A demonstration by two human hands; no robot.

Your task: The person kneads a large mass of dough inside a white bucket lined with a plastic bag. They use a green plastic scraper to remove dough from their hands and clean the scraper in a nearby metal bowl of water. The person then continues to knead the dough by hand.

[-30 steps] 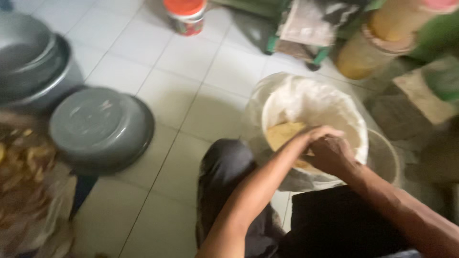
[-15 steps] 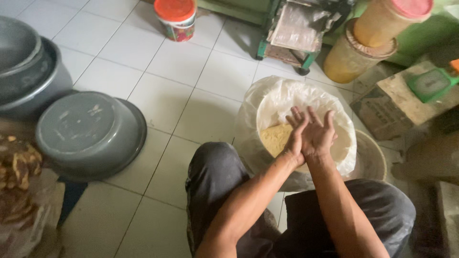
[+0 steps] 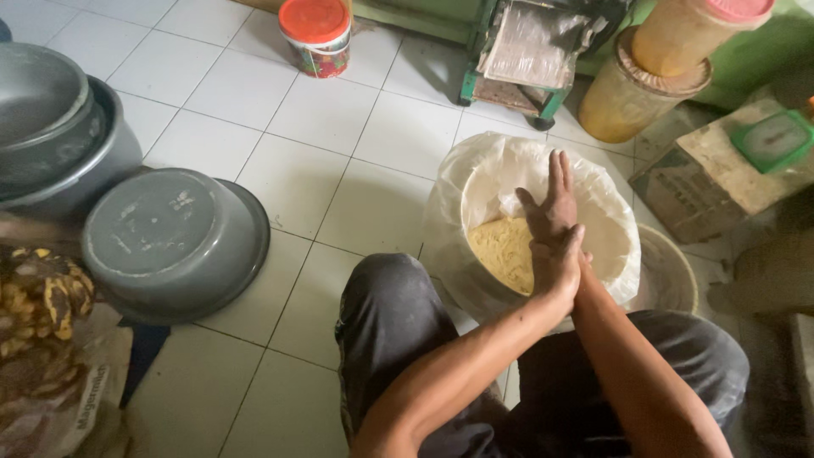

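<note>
Pressed together and holding nothing, our 2 hands sit one against the other above the lined bucket: the right hand [image 3: 553, 199] stretches flat with fingers pointing far, and the left hand [image 3: 557, 265] lies across its heel, fingers curled over. We cannot tell whether crumbs cling between the palms.

Directly below them is the pale yellow crumbly meal [image 3: 500, 252], lying in the near-left part of a white plastic liner bag [image 3: 610, 229] that is folded out over the bucket's rim. From how it lies, we judge the bucket is only partly filled, with much bare liner showing above the meal, so the handling looks unfinished.

Our dark trousered knee [image 3: 386, 314] is just near of the bucket. Right of it, touching, sits a second round rim [image 3: 674, 276].

Left, well apart, an upturned grey basin [image 3: 170, 242] rests on the white tiled floor [image 3: 331, 136], with 2 more stacked basins [image 3: 51, 127] beyond. At far centre stands a red-lidded tub [image 3: 315, 34]; at far right, a green-legged machine [image 3: 530, 59] and tall yellowish lidded jars [image 3: 657, 72].

Nothing stands between our hands and the meal.
</note>
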